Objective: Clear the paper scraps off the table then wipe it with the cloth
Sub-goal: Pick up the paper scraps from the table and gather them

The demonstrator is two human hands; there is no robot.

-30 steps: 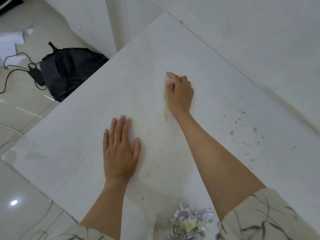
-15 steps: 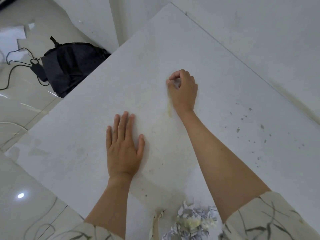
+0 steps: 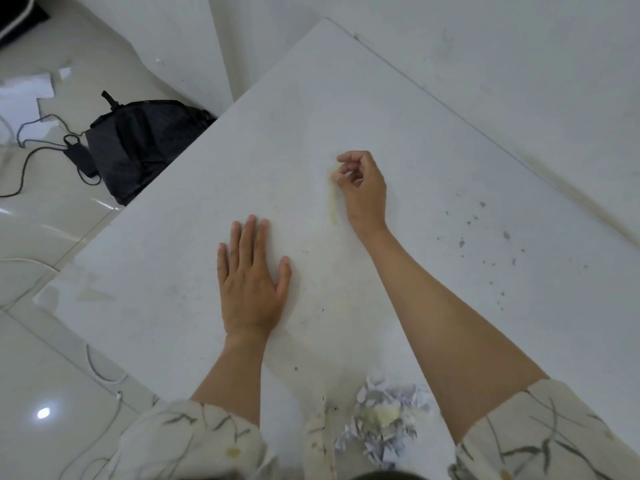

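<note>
We find the right hand (image 3: 363,188) at frame centre, its grip pinching the upper end of a pale yellow strip (image 3: 332,206); the strip's long axis runs down-frame along the tabletop (image 3: 173,271). The left hand (image 3: 251,282) rests flat, fingers apart, lower left of it. Paper scraps (image 3: 384,420) lie piled at bottom centre.

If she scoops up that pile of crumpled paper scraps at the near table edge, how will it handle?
The crumpled scraps look thin and loosely heaped, so probably very light and springy. Separate pieces may spill from a grasp. Lying at the table edge, a push could drop some off.
</note>
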